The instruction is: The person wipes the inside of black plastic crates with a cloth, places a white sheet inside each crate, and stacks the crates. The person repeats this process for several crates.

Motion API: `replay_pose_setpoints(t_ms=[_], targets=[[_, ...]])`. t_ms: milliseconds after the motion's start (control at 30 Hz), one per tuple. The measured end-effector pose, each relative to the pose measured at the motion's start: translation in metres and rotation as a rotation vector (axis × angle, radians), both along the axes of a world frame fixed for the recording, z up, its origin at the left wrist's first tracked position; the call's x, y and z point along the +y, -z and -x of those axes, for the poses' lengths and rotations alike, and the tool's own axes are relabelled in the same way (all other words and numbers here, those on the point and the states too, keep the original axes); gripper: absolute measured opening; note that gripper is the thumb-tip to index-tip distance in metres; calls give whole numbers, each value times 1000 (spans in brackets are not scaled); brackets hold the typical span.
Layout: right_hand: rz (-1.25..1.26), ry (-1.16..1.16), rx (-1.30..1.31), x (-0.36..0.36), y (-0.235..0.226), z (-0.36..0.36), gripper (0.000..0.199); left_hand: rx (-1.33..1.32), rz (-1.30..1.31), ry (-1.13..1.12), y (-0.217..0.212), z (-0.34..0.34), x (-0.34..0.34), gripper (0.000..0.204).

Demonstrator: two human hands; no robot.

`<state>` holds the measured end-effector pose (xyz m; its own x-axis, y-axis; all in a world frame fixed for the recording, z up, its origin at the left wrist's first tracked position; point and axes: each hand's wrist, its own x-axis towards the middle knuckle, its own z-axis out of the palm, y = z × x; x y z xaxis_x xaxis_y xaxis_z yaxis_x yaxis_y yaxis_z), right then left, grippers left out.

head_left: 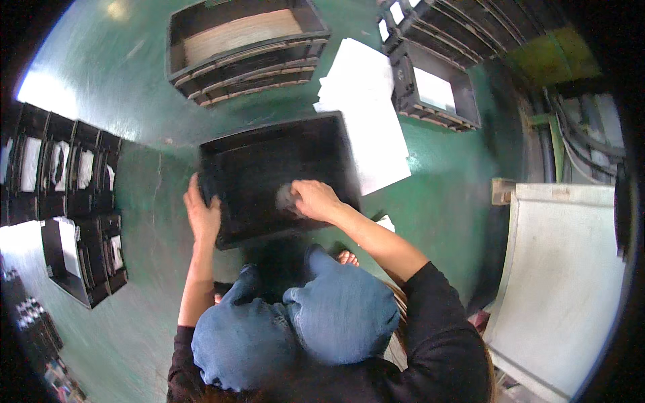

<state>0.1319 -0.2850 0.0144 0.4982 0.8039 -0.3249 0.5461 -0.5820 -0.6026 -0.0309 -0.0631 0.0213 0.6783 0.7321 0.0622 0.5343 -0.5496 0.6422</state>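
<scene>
Black bin (259,178) is set open side up in front of the bent knees (342,309), with loose white sheets (373,134) laid on the green floor (158,185) by its right side. Its left wall is clasped by the left hand (203,213), fingers along the outside, thumb at the rim. A grey wad (284,197), probably cloth, is held in the bunched fingers of the right hand (316,200) inside the bin; blurred, so firmness of hold and contact with the bottom cannot be told. Step in hand is judged to be wiping the interior. Next move: bin should be steadied by the left, wad pressed flat and worked toward the corners.
</scene>
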Motion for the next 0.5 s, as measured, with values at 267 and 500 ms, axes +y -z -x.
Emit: replay_pose_setpoints(t_ms=[267,500], targets=[[-773,188,520,44,-87,17,27,-469,1246,149,-62,-18,-22,48],[-450,1440,-178,-153,37,-139,51,-340,1190,18,-85,3,-18,39]])
